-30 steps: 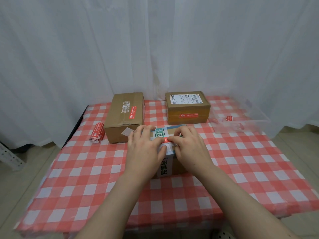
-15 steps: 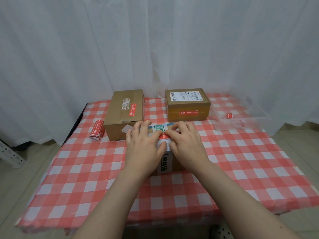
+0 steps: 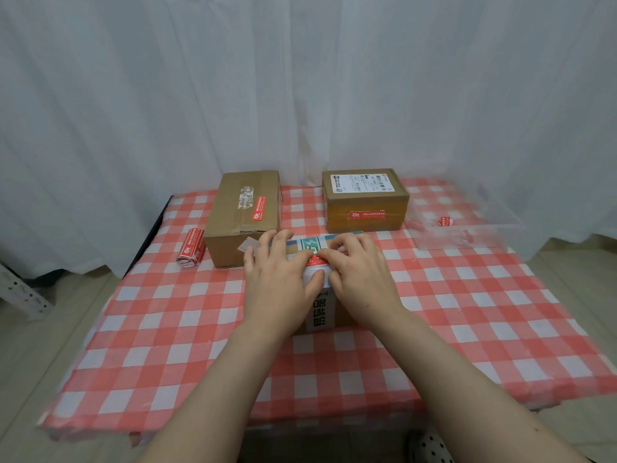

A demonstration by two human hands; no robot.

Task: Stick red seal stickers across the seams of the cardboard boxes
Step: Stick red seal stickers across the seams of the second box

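Red seal sticker laid on near cardboard box top, between the hands, left hand spread flat beside it, right end pinched by curled right hand

1. Near box: a white strip down its front carries large dark Chinese characters turned sideways, seemingly 易碎品.
2. Far right box: the white shipping label on top has a barcode and fine print, too small to read.
3. The near sticker, right-box sticker, left-box sticker and sticker roll at far left show white Chinese print, unreadable.
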